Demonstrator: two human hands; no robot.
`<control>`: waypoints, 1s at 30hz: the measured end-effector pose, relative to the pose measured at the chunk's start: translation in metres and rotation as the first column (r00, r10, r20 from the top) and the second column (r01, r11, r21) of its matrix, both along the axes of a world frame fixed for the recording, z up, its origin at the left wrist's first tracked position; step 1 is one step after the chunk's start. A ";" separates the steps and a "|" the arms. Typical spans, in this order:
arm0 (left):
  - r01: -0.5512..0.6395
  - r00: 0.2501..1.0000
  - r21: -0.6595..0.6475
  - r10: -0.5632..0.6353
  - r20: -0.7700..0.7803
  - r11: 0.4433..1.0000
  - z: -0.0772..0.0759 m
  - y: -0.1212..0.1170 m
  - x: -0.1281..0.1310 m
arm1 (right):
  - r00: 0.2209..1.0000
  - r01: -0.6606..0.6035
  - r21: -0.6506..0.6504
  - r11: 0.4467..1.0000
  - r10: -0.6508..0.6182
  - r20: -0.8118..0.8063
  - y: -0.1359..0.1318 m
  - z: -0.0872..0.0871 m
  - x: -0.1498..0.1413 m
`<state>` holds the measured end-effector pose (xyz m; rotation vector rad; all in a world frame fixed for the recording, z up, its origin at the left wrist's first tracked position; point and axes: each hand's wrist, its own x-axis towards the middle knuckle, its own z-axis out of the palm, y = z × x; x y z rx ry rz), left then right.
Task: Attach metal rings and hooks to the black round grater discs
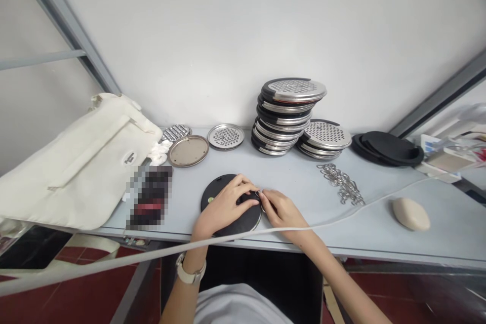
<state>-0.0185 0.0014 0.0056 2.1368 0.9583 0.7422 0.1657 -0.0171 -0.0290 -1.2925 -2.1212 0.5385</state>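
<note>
A black round disc (243,221) lies flat near the front edge of the table, with a small green mark on its left part. My left hand (224,207) rests over it, the fingers curled round a part near its right rim. At that same rim my right hand (283,211) pinches a small shiny metal clip (262,208), mostly covered by the fingertips. Both hands' fingertips nearly meet there. Right of my hands lies a loose pile of metal clips (341,183).
Behind stand a tall stack of grater discs (286,116), a lower stack (326,136) and black round lids (389,148). Metal plates (189,151) and a cream bag (76,162) are left. A pale cable (322,226) crosses in front; a beige rounded block (410,213) sits right.
</note>
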 end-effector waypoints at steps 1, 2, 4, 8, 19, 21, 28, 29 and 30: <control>0.001 1.000 0.000 -0.001 0.000 1.000 0.000 0.000 0.000 | 1.000 -0.003 0.000 1.000 0.003 -0.004 0.000 0.000 0.000; 0.001 1.000 0.000 -0.001 -0.001 1.000 0.000 0.000 0.000 | 1.000 -0.006 -0.003 1.000 0.006 -0.007 0.000 0.000 0.000; 0.000 1.000 0.000 0.000 -0.002 1.000 0.001 0.000 0.000 | 1.000 -0.009 -0.009 1.000 0.009 -0.008 0.000 0.001 0.000; 0.002 1.000 -0.003 -0.002 0.002 1.000 0.001 -0.001 0.000 | 1.000 -0.017 -0.020 1.000 0.016 -0.012 0.001 0.001 0.000; 0.001 1.000 0.008 -0.001 -0.005 1.000 0.000 0.000 0.000 | 1.000 -0.015 0.000 1.000 0.015 -0.010 0.000 0.000 0.000; 0.000 1.000 0.010 0.001 -0.005 1.000 0.000 0.000 0.000 | 1.000 -0.017 0.003 1.000 0.017 -0.005 0.000 0.000 0.000; 0.009 1.000 0.011 -0.009 0.001 1.000 0.001 0.000 0.000 | 1.000 -0.016 0.005 1.000 0.016 -0.008 0.000 0.002 -0.001; 0.010 1.000 0.012 -0.010 0.002 1.000 0.001 0.000 0.000 | 1.000 -0.015 0.007 1.000 0.015 -0.010 0.000 0.002 -0.001; 0.012 1.000 0.014 -0.012 0.001 1.000 0.001 0.000 0.000 | 1.000 -0.015 0.008 1.000 0.015 -0.012 0.000 0.002 -0.001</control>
